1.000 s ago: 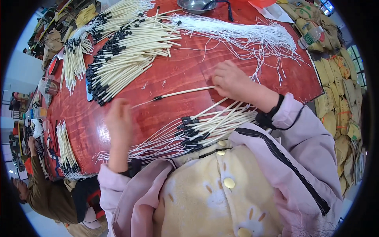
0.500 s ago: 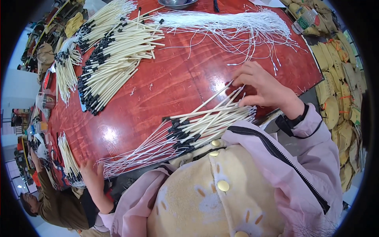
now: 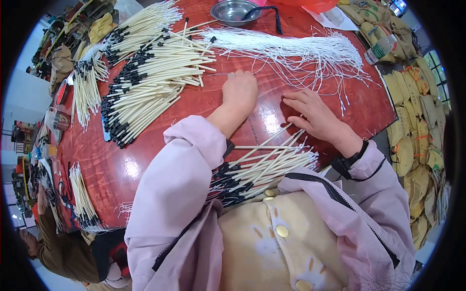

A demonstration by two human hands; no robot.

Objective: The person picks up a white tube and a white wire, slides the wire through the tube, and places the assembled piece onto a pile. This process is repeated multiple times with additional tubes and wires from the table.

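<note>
My left hand [image 3: 240, 93] reaches across the red table with its fingers curled closed, hiding what they hold. A thin white cord [image 3: 218, 74] shows right at its fingertips, below the bundle of white cords [image 3: 291, 48]. Nearer my body, my right hand [image 3: 315, 114] is open, thumb and fingers apart, just above a pile of pale sticks [image 3: 272, 167] with black ends and white cord tips. One or two of those sticks slant up toward its thumb and fingers. My left sleeve covers most of the cords trailing from that pile.
A large heap of black-ended sticks [image 3: 150, 77] lies left of my left hand, with smaller bundles [image 3: 82, 196] along the left edge. A metal bowl [image 3: 235, 12] and a plastic bottle [image 3: 381, 48] stand at the back. Stacked sacks [image 3: 412, 126] line the right. Another person [image 3: 63, 247] sits at lower left.
My left hand has gone from the trailing cords at the near left up to the white cord bundle. The right hand stays by the pile. The view has shifted slightly.
</note>
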